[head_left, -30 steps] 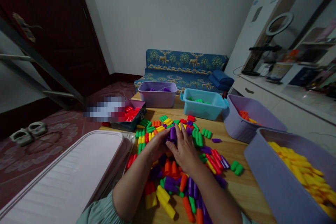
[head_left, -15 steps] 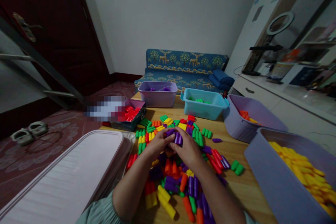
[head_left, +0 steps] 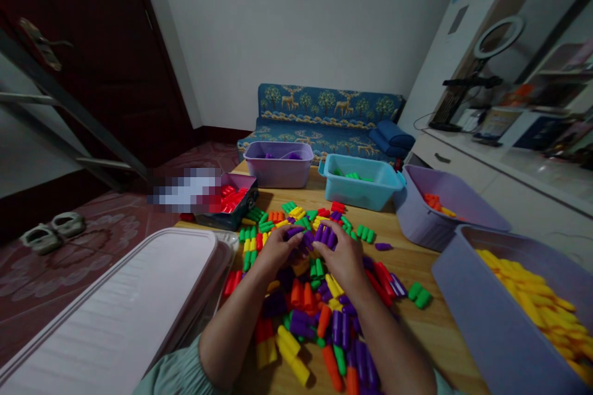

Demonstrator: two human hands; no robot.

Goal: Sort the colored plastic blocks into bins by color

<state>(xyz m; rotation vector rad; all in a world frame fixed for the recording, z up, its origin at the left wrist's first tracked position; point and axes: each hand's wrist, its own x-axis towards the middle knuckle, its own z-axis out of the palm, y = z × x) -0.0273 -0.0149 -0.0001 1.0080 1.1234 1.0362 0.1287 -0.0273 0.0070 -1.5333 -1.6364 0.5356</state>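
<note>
Over the middle of the pile, my left hand [head_left: 277, 253] is closed on a purple toy building piece [head_left: 294, 233], partly hidden by the fingers. My right hand [head_left: 341, 258] grips a row of purple toy building pieces [head_left: 325, 236] between thumb and fingers. Another purple piece shows between the hands; I cannot tell which hand carries it. Beneath and around them lies a pile of red, yellow, green, orange and purple rounded pieces, among them an orange pair [head_left: 302, 296] and a yellow stick [head_left: 293, 358] near the front.
A purple bin [head_left: 279, 173] and a turquoise bin [head_left: 359, 190] stand at the back. On the right are a bin with orange pieces [head_left: 433, 201] and a bin of yellow pieces [head_left: 532, 302]. A dark box [head_left: 222, 221] holds red pieces. A pale lid [head_left: 115, 308] lies at left.
My hands have moved apart, the right one slightly to the right with its purple pieces. The purple pieces that were together between the hands now show as separate groups.
</note>
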